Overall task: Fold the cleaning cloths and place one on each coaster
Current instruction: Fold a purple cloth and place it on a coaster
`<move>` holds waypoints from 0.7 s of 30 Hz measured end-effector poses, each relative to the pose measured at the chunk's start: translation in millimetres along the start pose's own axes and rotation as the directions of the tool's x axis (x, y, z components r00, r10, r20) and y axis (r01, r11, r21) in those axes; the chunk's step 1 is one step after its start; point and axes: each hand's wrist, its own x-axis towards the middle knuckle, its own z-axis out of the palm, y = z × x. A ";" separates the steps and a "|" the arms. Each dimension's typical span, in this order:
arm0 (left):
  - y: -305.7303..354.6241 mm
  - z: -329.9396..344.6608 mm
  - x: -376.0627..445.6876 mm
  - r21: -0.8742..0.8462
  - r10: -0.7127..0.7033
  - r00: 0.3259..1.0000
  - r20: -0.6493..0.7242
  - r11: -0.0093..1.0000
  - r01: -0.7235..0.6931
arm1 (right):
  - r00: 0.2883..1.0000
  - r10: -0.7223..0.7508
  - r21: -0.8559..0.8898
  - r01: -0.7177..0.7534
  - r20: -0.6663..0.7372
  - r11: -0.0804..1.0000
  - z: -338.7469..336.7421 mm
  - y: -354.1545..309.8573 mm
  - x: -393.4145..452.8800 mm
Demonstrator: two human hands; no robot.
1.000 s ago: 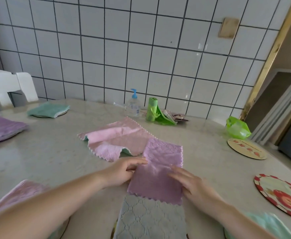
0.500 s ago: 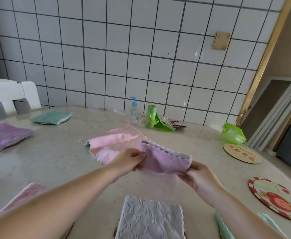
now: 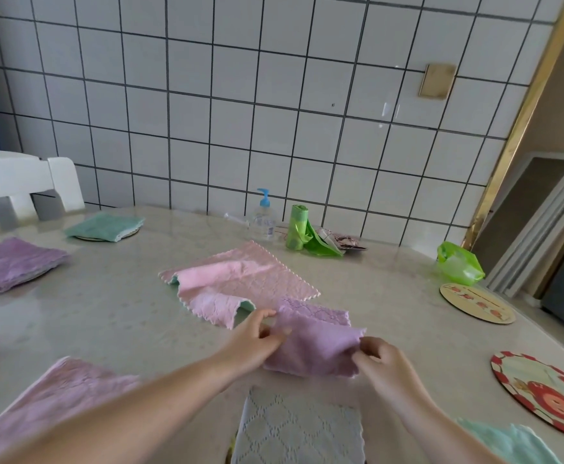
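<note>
Now left hand [image 3: 252, 343] and right hand [image 3: 379, 361] each pinch a side of the folded lilac microfibre cloth [image 3: 314, 346], lowered from mid-air back near the worktop [image 3: 113, 316], just beside the unfolded pink cloth [image 3: 240, 283]. Fold done; coaster placement next.

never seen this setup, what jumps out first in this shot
Mid-table, the left hand and right hand pinch opposite sides of a folded purple cloth. Behind it sprawls an unfolded pink cloth. At the right edge lie two bare coasters, a red one and a cream one.
</note>
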 end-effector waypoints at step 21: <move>11.0 -1.8 13.9 -0.160 0.184 0.959 -0.216 0.962 -0.221 | 0.944 -0.290 0.207 0.319 -0.156 0.925 11.3 -5.2 16.4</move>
